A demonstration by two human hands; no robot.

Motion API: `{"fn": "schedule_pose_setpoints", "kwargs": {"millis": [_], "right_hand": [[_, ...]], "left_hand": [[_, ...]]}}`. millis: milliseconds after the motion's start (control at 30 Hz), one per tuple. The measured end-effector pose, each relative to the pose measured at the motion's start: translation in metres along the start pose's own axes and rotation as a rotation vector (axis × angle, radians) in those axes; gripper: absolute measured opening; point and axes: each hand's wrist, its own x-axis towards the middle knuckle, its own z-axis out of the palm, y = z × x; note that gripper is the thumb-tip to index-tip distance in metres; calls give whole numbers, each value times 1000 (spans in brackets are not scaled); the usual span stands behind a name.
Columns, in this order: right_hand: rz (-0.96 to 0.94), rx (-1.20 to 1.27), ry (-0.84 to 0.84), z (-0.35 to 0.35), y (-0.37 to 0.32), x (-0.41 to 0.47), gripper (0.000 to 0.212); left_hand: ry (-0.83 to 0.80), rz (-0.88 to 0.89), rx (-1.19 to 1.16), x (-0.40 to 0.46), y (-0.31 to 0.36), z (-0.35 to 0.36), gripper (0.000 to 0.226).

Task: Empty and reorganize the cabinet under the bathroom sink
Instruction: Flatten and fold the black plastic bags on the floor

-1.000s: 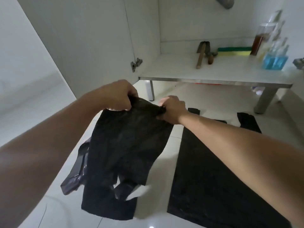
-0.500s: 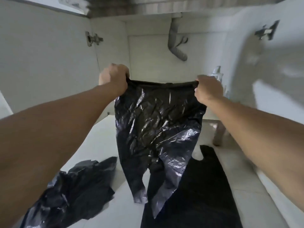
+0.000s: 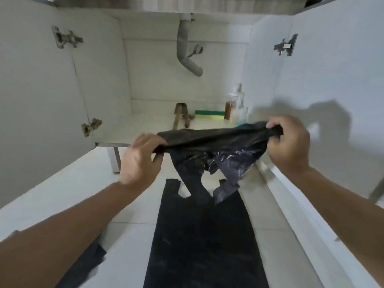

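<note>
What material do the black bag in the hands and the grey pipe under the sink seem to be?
Black crinkled bag: thin plastic film, probably; it creases and glints. Grey bent drain pipe: looks like matte plastic, though the ribbing is blurred.

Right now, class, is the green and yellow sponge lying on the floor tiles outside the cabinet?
No, the green and yellow sponge lies on the white cabinet shelf, near its back wall.

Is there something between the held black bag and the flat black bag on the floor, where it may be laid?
Nothing visible. Both hands, left hand and right hand, hold the black bag above the flat bag; only air lies between.
</note>
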Motion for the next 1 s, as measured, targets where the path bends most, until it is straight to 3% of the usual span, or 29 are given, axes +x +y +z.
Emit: {"fn": "schedule_pose_setpoints", "kwargs": {"millis": [267, 400, 533, 800, 1000], "right_hand": [[-55, -53, -449, -38, 15, -158, 25], [-102, -146, -776, -46, 23, -232, 50], [-118, -169, -993, -49, 26, -278, 45], [-219, -173, -1138, -53, 23, -302, 42], [-247, -183, -1304, -68, 18, -311, 50]], "left_hand": [[-452, 79, -34, -156, -6, 13, 17], [-660, 108, 3, -209, -15, 11, 23], [-792, 101, 26, -240, -21, 10, 18], [-938, 135, 78, -270, -6, 2, 44], [-1025, 108, 99, -284, -7, -4, 39]]}}
